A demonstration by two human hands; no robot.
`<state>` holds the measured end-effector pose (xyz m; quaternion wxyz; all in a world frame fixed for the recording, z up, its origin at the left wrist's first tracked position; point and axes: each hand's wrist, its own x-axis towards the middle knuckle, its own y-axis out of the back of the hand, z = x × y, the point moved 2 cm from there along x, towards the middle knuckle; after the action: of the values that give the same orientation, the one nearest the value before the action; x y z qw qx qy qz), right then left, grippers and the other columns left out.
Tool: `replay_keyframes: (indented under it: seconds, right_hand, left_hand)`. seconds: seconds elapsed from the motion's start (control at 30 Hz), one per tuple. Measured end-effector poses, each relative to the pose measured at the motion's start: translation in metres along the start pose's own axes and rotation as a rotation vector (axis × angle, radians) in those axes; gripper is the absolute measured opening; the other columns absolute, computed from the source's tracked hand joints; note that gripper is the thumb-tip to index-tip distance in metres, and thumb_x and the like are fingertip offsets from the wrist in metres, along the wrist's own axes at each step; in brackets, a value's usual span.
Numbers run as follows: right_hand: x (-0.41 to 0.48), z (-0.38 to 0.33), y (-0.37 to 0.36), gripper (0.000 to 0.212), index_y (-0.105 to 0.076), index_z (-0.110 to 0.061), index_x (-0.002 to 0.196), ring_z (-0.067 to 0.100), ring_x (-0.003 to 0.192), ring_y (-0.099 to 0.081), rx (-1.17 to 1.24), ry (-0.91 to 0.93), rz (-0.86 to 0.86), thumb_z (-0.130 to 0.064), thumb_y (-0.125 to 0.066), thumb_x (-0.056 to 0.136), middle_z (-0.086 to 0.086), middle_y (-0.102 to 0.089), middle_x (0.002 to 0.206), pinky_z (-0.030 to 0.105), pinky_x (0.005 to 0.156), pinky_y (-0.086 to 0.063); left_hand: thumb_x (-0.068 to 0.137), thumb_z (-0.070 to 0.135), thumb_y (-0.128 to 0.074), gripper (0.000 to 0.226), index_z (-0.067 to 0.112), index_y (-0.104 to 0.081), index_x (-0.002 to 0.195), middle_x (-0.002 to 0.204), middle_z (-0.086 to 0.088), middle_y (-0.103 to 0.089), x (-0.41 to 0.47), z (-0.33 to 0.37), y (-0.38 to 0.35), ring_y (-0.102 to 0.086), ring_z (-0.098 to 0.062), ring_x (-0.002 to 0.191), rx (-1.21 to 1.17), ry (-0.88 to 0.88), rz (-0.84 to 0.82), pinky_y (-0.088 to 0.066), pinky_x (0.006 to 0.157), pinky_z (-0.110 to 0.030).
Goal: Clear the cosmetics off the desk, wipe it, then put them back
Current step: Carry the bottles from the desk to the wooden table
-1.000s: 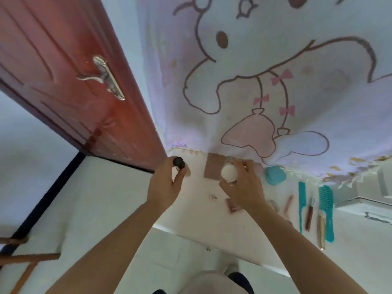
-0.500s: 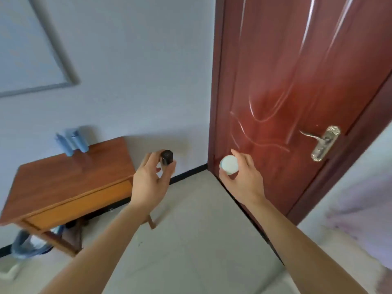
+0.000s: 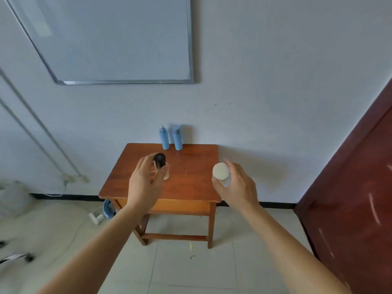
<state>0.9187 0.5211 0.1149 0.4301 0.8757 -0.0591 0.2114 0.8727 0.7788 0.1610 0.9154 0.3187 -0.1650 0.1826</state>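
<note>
Black-capped bottle (image 3: 160,165) clasped in left hand (image 3: 142,185) grip, white-lidded jar (image 3: 221,171) clasped in right hand (image 3: 240,188) grip, blue bottles (image 3: 164,139) on table (image 3: 192,183)

Small wooden table (image 3: 191,183) against white wall, legs on tiled floor (image 3: 191,270). Top reddish-brown, with faint pale scuffs. Two blue bottles upright at back edge, side by side, just beside each other: narrow-topped bottle (image 3: 164,139) on left, wide-capped bottle (image 3: 177,138) on right. Blue bundle (image 3: 108,209) on floor under left front corner, blurred.

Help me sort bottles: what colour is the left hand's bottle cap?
The cap is black, head view.
</note>
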Motion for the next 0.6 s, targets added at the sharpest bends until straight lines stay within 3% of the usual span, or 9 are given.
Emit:
replay_keyframes:
  seconds: [0.17,0.27,0.47,0.6]
  right_hand:
    - [0.111,0.005,-0.065,0.061,-0.048,-0.027,0.134,0.014,0.103,-0.060,0.059,0.033,-0.072,-0.051,-0.068,0.082,-0.010,-0.053,0.126,0.025,0.075,-0.048]
    - [0.149,0.004,-0.097,0.061,-0.049,-0.028,0.133,0.013,0.102,-0.058,0.076,-0.005,-0.140,-0.053,-0.068,0.081,-0.010,-0.048,0.122,0.024,0.075,-0.044]
    - [0.198,0.009,-0.164,0.062,-0.048,-0.032,0.136,0.012,0.096,-0.058,0.054,0.002,-0.255,-0.054,-0.068,0.081,-0.011,-0.046,0.117,0.022,0.073,-0.040]
    - [0.216,0.013,-0.212,0.063,-0.045,-0.030,0.138,0.011,0.100,-0.058,0.028,-0.058,-0.319,-0.055,-0.066,0.084,-0.011,-0.049,0.123,0.020,0.074,-0.040]
  left_hand:
    - [0.091,0.043,-0.057,0.019,0.041,-0.052,0.110,0.100,0.028,-0.054,0.090,-0.037,-0.003,-0.059,0.005,0.091,0.042,0.110,0.052,-0.047,0.070,-0.019]
    - [0.093,0.035,-0.061,0.018,0.041,-0.053,0.108,0.099,0.026,-0.054,0.120,-0.058,-0.002,-0.060,0.009,0.084,0.028,0.194,0.097,-0.046,0.065,-0.019]
    - [0.093,0.031,-0.061,0.023,0.028,-0.057,0.116,0.112,0.011,-0.052,0.179,-0.117,-0.019,-0.054,0.010,0.093,0.066,0.250,0.054,-0.043,0.075,-0.014]
    - [0.094,0.032,-0.059,0.020,0.029,-0.056,0.114,0.109,0.012,-0.053,0.219,-0.169,-0.040,-0.056,-0.006,0.100,0.065,0.308,0.009,-0.047,0.084,-0.029]
